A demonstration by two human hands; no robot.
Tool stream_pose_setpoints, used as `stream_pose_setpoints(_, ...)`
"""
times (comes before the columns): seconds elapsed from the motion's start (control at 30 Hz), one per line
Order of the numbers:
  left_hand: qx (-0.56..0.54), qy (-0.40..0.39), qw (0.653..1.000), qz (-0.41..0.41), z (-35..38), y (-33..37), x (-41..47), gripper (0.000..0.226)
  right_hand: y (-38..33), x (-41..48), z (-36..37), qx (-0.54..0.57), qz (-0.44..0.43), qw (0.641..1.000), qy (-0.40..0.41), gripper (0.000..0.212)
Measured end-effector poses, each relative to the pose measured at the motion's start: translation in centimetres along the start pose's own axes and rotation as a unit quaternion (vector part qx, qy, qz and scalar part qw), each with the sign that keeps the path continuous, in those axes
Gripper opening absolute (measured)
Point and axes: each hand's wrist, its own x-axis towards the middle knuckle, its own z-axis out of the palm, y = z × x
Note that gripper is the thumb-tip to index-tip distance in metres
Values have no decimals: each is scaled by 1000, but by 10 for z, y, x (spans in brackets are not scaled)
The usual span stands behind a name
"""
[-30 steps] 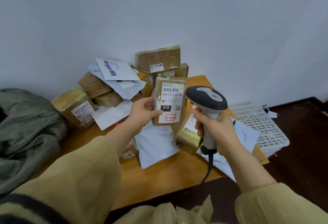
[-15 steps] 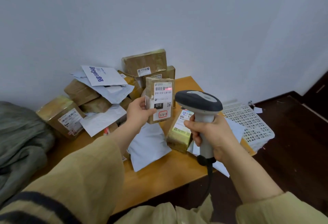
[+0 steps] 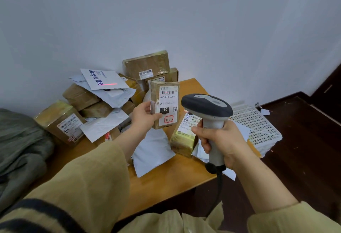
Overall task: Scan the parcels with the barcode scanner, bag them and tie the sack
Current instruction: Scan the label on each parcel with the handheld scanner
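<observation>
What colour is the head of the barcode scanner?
Dark grey, with a lighter grey panel on top; the barcode scanner shows best in the head view.

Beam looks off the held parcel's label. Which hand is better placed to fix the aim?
Right. The right hand grips the scanner, whose red line falls on the white envelope behind; the left hand holds the parcel upright.
</observation>
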Motion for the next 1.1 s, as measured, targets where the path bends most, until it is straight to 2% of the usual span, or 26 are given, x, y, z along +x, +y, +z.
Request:
stream_pose_setpoints(0.6,5,-7,1000,-9,10,-3,-2,52,10,-1,-10,19,6,1000,12,19)
stream_pose_setpoints(0.83,-12,-37,999,-22,22,-4,2,47,12,4,-18,52,16,999,4,10)
stream_pose_setpoints(0.93,-40,-75,994,-71,31,-7,4,39,17,10,-33,94,38,994,43,14)
stream_pose_setpoints(1.1,-53,-133,980,-135,58,-15,3,31,55,33,-78,106,97,973,182,21)
